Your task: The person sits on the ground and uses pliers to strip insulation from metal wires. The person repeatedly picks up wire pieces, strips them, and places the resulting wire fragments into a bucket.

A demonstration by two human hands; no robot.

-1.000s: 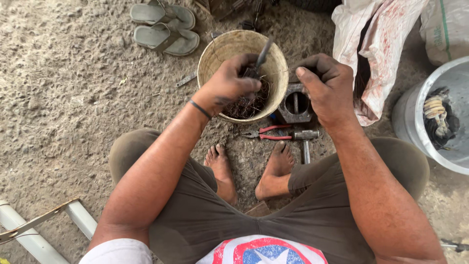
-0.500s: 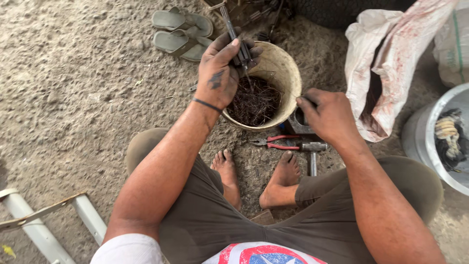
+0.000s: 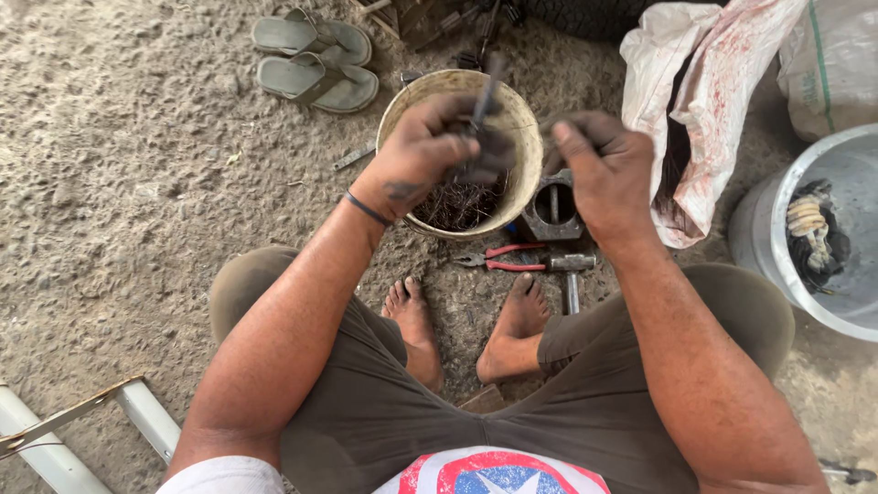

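The left hand [image 3: 430,151] grips a thin dark metal rod [image 3: 487,87] over the tan bucket [image 3: 526,123] — its long axis runs toward 12 o'clock, jutting above the fingers. The right hand [image 3: 599,169] lies at 3 o'clock, near, fingers curled; whether it pinches anything cannot be told.

Both forearms reach forward from the body, elbows bent and spread wide, knees splayed beneath them. The left hand [image 3: 430,151] is raised with its back toward the camera, a thin dark band around the wrist, fingers curled tightly closed toward the palm, knuckles uppermost. The right hand [image 3: 599,174] sits level with it, just beside the left fingertips, its fingers bent inward and thumb pressed across them. Bare feet rest between the thighs.
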